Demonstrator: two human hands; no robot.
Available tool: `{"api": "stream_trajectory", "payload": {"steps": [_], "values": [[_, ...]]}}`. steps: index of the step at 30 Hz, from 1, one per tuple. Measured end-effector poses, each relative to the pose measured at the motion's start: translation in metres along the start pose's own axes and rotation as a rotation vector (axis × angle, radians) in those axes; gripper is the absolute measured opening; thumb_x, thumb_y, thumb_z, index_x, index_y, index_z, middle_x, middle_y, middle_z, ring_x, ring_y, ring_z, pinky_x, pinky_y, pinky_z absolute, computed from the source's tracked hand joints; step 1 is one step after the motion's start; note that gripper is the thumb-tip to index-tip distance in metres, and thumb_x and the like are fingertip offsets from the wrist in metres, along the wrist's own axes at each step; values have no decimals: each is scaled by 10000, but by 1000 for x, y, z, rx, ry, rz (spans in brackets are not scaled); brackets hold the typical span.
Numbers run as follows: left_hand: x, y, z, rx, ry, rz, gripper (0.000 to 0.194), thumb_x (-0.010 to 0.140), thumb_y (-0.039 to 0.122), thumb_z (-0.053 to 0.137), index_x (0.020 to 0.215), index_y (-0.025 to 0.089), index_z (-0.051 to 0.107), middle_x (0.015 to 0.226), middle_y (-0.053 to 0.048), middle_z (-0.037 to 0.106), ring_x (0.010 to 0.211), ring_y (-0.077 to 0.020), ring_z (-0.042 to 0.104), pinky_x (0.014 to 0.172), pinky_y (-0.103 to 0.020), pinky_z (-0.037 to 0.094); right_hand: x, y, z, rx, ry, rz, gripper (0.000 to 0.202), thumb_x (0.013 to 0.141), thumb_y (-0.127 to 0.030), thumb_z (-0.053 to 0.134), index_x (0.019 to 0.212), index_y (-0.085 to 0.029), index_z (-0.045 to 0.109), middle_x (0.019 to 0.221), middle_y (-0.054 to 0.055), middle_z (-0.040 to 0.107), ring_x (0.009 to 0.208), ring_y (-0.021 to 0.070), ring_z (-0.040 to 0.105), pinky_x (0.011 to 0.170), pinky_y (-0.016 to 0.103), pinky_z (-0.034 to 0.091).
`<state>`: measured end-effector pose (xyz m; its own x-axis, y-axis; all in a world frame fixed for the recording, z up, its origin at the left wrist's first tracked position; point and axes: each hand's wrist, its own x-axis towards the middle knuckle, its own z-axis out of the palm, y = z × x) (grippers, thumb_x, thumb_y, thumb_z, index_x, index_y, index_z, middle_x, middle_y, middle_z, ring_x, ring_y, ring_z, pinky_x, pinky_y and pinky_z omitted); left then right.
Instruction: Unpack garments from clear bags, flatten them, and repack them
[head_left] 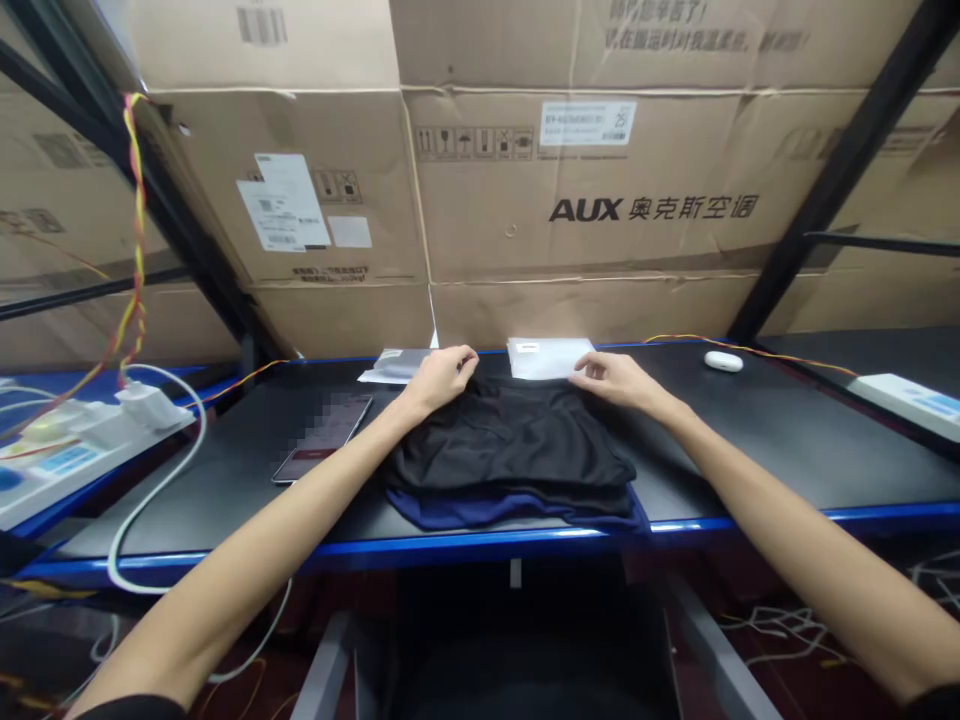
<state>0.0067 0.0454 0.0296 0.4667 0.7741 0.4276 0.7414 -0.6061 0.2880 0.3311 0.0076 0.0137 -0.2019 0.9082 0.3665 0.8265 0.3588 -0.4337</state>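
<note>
A folded black garment point(517, 440) lies near the front edge of the table, on top of dark blue cloth point(472, 508) that shows along its lower side. At the garment's far left corner is my left hand point(444, 378), its fingers closed together; whether any cloth is between them is hidden. My right hand point(619, 380) hovers by the far right corner, fingers loosely curled with a gap between the tips. Just behind the garment, close to the right fingertips, is a white plastic packet point(547, 358). Another pale packet point(394, 366) is partly covered by my left hand.
A phone point(324, 437) lies left of the garment. Power strips point(71, 450) with plugs and a white cable stand at the left, and another power strip point(911, 400) at the right. A white earbud case point(723, 361) sits back right. Large cardboard point(480, 220) walls the rear.
</note>
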Motion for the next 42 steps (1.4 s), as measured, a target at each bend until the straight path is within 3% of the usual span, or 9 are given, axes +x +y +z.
{"api": "stream_trajectory", "payload": {"steps": [4, 7, 9, 13, 24, 28, 31, 34, 42], "values": [[-19, 12, -12, -111, -184, 219, 418, 972, 490, 452, 1199, 210, 665, 1277, -54, 669, 1194, -216, 603, 1050, -319, 430, -5, -27, 8, 36, 81, -180, 293, 900, -436, 545, 958, -209, 721, 1029, 89, 736, 989, 264, 660, 912, 413, 503], [-36, 17, -12, -47, -419, 230, 609, 948, 617, 445, 1442, 263, 487, 1552, -60, 409, 1444, -261, 357, 1189, -405, 275, -13, -51, 18, 58, -114, -322, 450, 933, -520, 520, 1228, -220, 678, 1275, 102, 671, 1209, 289, 587, 1079, 446, 415], [-46, 17, -8, 12, -521, 196, 706, 930, 676, 427, 1522, 299, 356, 1626, -57, 232, 1508, -291, 193, 1220, -476, 173, -20, -62, 24, 40, -288, -320, 593, 921, -615, 506, 1413, -286, 543, 1483, 68, 514, 1397, 314, 412, 1162, 492, 312], [-55, 15, -1, 73, -544, 182, 764, 909, 721, 413, 1552, 337, 261, 1646, -47, 117, 1522, -307, 99, 1220, -526, 107, -28, -65, 33, -15, -479, -293, 756, 877, -717, 497, 1526, -364, 338, 1615, 19, 279, 1500, 343, 161, 1214, 583, 95], [-56, 16, -2, 49, -531, 171, 789, 891, 745, 420, 1547, 328, 286, 1645, -48, 148, 1522, -294, 115, 1223, -488, 154, -30, -59, 34, -42, -492, -294, 783, 877, -741, 466, 1529, -322, 350, 1622, 41, 247, 1502, 318, 162, 1222, 528, 134], [-48, 14, -5, 31, -488, 171, 629, 970, 636, 357, 1492, 290, 418, 1607, -42, 296, 1482, -257, 281, 1213, -413, 233, -30, -62, 31, -45, -503, -278, 802, 869, -756, 459, 1527, -308, 360, 1621, 51, 253, 1503, 316, 159, 1226, 517, 130], [-33, 1, -9, 114, -331, 140, 468, 1015, 387, 327, 1369, 201, 570, 1456, -61, 537, 1342, -220, 499, 1150, -330, 353, -30, -62, 31, -44, -505, -282, 800, 869, -759, 455, 1524, -306, 371, 1617, 58, 270, 1504, 316, 158, 1225, 515, 137], [-16, -22, -13, 308, -216, 17, 438, 910, 164, 386, 1264, 155, 644, 1316, -85, 648, 1235, -235, 589, 1094, -333, 419, -30, -61, 31, -47, -495, -288, 790, 872, -755, 458, 1522, -314, 373, 1614, 52, 283, 1501, 317, 170, 1223, 517, 144], [8, -67, -9, 298, -377, -44, 692, 699, 157, 600, 1387, 170, 526, 1416, -122, 566, 1273, -279, 551, 1078, -378, 427, -30, -59, 32, -20, -482, -293, 768, 872, -724, 498, 1513, -315, 389, 1604, 52, 305, 1498, 318, 181, 1218, 537, 153]]}}
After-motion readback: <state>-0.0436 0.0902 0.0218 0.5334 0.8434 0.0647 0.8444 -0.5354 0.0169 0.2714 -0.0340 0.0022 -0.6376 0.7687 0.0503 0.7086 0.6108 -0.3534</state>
